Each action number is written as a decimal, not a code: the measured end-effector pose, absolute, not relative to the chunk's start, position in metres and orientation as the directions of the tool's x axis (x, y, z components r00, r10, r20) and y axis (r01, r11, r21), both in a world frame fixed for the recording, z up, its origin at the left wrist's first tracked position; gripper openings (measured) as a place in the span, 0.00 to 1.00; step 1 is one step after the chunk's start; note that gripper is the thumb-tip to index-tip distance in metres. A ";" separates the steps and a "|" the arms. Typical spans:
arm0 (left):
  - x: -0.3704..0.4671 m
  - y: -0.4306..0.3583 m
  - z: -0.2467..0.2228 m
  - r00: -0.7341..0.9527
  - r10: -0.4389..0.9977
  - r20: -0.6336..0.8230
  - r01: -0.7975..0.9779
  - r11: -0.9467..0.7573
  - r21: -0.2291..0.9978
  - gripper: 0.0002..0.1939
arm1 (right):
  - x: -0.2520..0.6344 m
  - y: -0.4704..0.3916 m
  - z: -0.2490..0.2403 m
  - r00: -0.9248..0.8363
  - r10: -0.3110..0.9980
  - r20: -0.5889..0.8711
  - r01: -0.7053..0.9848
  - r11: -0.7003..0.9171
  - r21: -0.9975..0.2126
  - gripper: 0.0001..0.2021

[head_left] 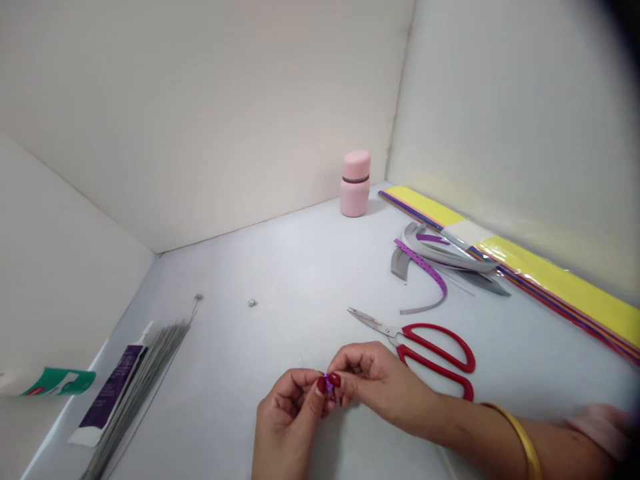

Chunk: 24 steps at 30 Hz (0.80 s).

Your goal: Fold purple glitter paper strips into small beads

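Observation:
At the lower middle, my left hand (pixel 293 413) and my right hand (pixel 373 383) meet, fingertips almost touching. Between their thumbs and fingers is a small shiny purple piece (pixel 329 387), pinched from both sides and mostly covered. Just beyond my right hand lie red-handled scissors (pixel 435 357), blades pointing left and slightly apart. A purple dotted strip (pixel 425 263) curls on the table behind the scissors, beside grey and white curved strips (pixel 450 257).
A pink bottle (pixel 355 187) stands near the back corner. Yellow-topped sheets (pixel 550 267) lie along the right wall. At left are a purple tube (pixel 113 390), grey wires (pixel 143 393), and a green-and-white item (pixel 65 381). Two tiny silvery pieces, one here (pixel 252 303), sit mid-left.

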State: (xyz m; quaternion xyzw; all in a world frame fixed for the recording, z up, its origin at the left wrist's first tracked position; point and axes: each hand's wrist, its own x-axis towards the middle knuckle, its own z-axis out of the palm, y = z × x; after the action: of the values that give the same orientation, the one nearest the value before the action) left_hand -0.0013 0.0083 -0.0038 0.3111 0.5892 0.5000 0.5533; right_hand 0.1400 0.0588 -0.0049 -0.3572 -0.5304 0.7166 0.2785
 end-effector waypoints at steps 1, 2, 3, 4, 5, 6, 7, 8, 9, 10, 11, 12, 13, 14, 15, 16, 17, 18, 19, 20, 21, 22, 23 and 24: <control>-0.001 0.008 -0.003 -0.200 0.921 -0.334 -0.162 0.305 0.938 0.11 | 0.141 0.059 -0.003 -0.580 0.795 -0.180 0.039 -0.194 -0.980 0.09; 0.000 0.007 -0.001 -0.204 0.922 -0.329 -0.135 0.306 0.942 0.11 | 0.143 0.059 -0.001 -0.573 0.810 -0.124 0.104 -0.078 -0.991 0.09; 0.001 0.006 0.000 -0.206 0.924 -0.322 -0.105 0.307 0.946 0.11 | 0.144 0.059 0.000 -0.573 0.817 -0.058 0.166 0.047 -0.985 0.09; 0.002 0.006 0.001 -0.205 0.928 -0.312 -0.075 0.303 0.950 0.11 | 0.146 0.058 0.001 -0.581 0.814 0.005 0.212 0.157 -0.965 0.09; 0.002 0.005 0.002 -0.203 0.933 -0.298 -0.046 0.295 0.954 0.10 | 0.147 0.058 0.001 -0.589 0.806 0.052 0.236 0.234 -0.943 0.09; 0.002 0.005 0.003 -0.203 0.937 -0.283 -0.030 0.283 0.959 0.10 | 0.147 0.058 0.001 -0.595 0.801 0.073 0.240 0.263 -0.934 0.09; 0.002 0.005 0.003 -0.202 0.941 -0.273 -0.034 0.272 0.962 0.10 | 0.147 0.058 0.000 -0.590 0.805 0.064 0.217 0.234 -0.948 0.09; 0.001 0.006 0.002 -0.200 0.941 -0.274 -0.066 0.266 0.962 0.10 | 0.146 0.058 -0.002 -0.580 0.814 0.031 0.180 0.165 -0.970 0.10; 0.001 0.006 0.001 -0.200 0.936 -0.291 -0.126 0.270 0.955 0.11 | 0.144 0.058 -0.003 -0.570 0.821 -0.036 0.106 0.030 -0.994 0.10; 0.000 0.007 0.000 -0.199 0.924 -0.326 -0.210 0.285 0.935 0.11 | 0.142 0.057 -0.005 -0.567 0.818 -0.099 0.006 -0.116 -0.993 0.12; 0.000 0.008 -0.002 -0.191 0.909 -0.370 -0.302 0.304 0.904 0.11 | 0.141 0.057 -0.006 -0.585 0.799 -0.140 -0.073 -0.223 -0.972 0.12; -0.001 0.009 -0.004 -0.173 0.895 -0.412 -0.387 0.323 0.864 0.11 | 0.139 0.057 -0.007 -0.601 0.781 -0.168 -0.143 -0.312 -0.939 0.12; -0.001 0.010 -0.007 -0.150 0.881 -0.448 -0.457 0.340 0.822 0.11 | 0.138 0.057 -0.008 -0.616 0.767 -0.180 -0.191 -0.367 -0.910 0.12; -0.001 0.011 -0.009 -0.124 0.873 -0.471 -0.506 0.353 0.787 0.11 | 0.137 0.057 -0.008 -0.626 0.757 -0.185 -0.220 -0.399 -0.890 0.11; -0.001 0.011 -0.011 -0.096 0.870 -0.483 -0.537 0.363 0.761 0.11 | 0.136 0.056 -0.009 -0.628 0.754 -0.191 -0.241 -0.422 -0.874 0.11; -0.001 0.011 -0.013 -0.069 0.872 -0.485 -0.556 0.370 0.744 0.12 | 0.136 0.056 -0.010 -0.629 0.751 -0.200 -0.256 -0.443 -0.859 0.11; -0.001 0.011 -0.015 -0.050 0.875 -0.482 -0.568 0.372 0.734 0.12 | 0.136 0.056 -0.010 -0.629 0.749 -0.210 -0.265 -0.460 -0.847 0.11; 0.000 0.010 -0.016 -0.037 0.877 -0.480 -0.576 0.373 0.727 0.12 | 0.136 0.056 -0.011 -0.627 0.748 -0.219 -0.270 -0.472 -0.839 0.11; 0.000 0.010 -0.017 -0.029 0.877 -0.480 -0.579 0.377 0.723 0.12 | 0.136 0.056 -0.012 -0.625 0.748 -0.224 -0.274 -0.479 -0.834 0.11; 0.000 0.010 -0.017 -0.023 0.875 -0.483 -0.575 0.384 0.723 0.12 | 0.136 0.057 -0.013 -0.626 0.746 -0.228 -0.272 -0.482 -0.833 0.11; -0.001 0.009 -0.016 -0.025 0.873 -0.487 -0.561 0.391 0.730 0.12 | 0.137 0.057 -0.013 -0.627 0.744 -0.231 -0.267 -0.484 -0.833 0.10; -0.002 0.009 -0.015 -0.034 0.874 -0.485 -0.532 0.395 0.749 0.12 | 0.137 0.057 -0.014 -0.627 0.742 -0.236 -0.259 -0.485 -0.835 0.10; -0.003 0.009 -0.013 -0.050 0.879 -0.475 -0.490 0.393 0.778 0.11 | 0.138 0.058 -0.014 -0.626 0.740 -0.244 -0.247 -0.485 -0.839 0.09; -0.004 0.010 -0.011 -0.065 0.887 -0.456 -0.441 0.385 0.811 0.11 | 0.138 0.058 -0.014 -0.627 0.737 -0.252 -0.231 -0.485 -0.843 0.09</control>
State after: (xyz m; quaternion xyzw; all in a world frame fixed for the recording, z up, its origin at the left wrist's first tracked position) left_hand -0.0044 0.0096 -0.0114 0.2144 0.5203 0.5115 0.6494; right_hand 0.1383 0.0582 -0.0136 -0.3098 -0.4083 0.8041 0.3012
